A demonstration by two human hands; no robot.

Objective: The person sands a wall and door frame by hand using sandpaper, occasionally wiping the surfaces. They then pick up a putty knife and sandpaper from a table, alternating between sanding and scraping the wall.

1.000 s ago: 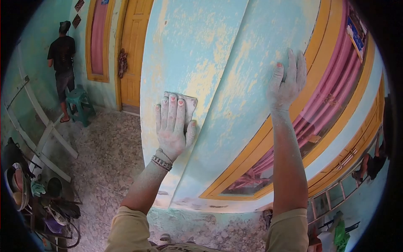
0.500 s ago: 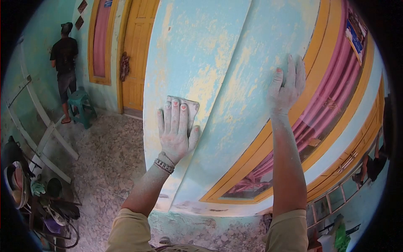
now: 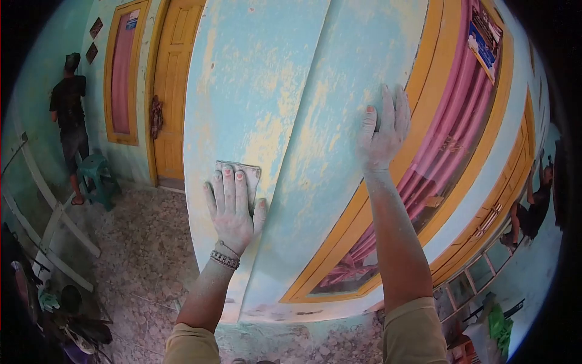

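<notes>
1. The left hand (image 3: 233, 215) lies palm to the raised wall strip (image 3: 242, 109), its four fingers straight and holding what looks like folded sandpaper (image 3: 252, 180) pinned flat beneath them; the thumb is spread to the right.
2. The folded sandpaper is on the lower part of the raised wall strip, slightly nearer the stepped right edge than the left edge. Its top edge shows just beyond the fingertips, and its right side shows between forefinger and thumb.
3. The relation that matters is pad to hand: the folded sandpaper lies directly under the left fingers, with its top edge running roughly square across them (the lower end is hidden by the palm, so I cannot tell its long axis). The left hand is the nearer one.
4. The right hand (image 3: 385, 133) holds nothing that shows. It is spread against the recessed wall (image 3: 339, 145), higher up and well apart from the folded sandpaper, with its outer side by the left edge of the yellow window frame (image 3: 433, 54).
5. Pale dust coats both hands and a bracelet (image 3: 225, 259) circles the left wrist. Across the room, a person in dark clothes (image 3: 70, 103) stands beside a green plastic stool (image 3: 97, 176).
</notes>
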